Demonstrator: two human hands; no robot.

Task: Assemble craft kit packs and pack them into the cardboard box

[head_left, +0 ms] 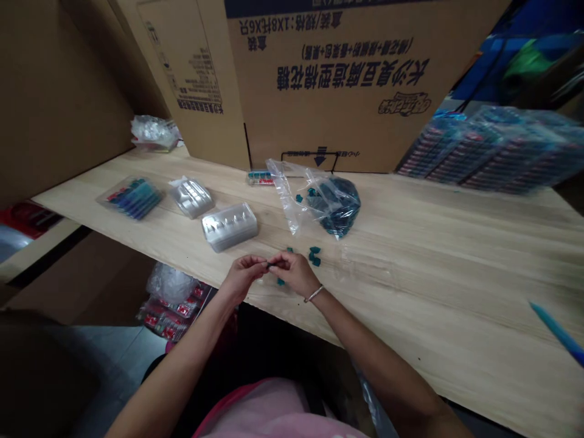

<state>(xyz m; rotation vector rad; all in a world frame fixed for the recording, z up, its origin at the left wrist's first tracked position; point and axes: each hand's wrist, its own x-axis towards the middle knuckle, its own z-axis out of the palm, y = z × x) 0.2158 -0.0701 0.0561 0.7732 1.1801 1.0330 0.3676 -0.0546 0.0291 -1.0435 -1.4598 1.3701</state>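
Observation:
My left hand (246, 274) and my right hand (294, 274) meet over the table's front edge, fingertips pinched together. Between them is a small dark piece (269, 264), mostly covered by the fingers; its kind cannot be made out. Several small teal pieces (314, 255) lie on the wood just right of my right hand, and another teal piece (280, 281) sits under it. Beyond the hands, an open clear plastic bag (340, 207) full of teal pieces lies on its side. A stack of clear plastic trays (230, 226) stands behind my left hand.
A large cardboard box (319, 115) stands along the back of the table (433, 255). Further left are more clear trays (191, 198) and a filled pack (130, 198). Stacked packs (493, 149) stand back right. A blue pointed object (556, 331) lies at the right.

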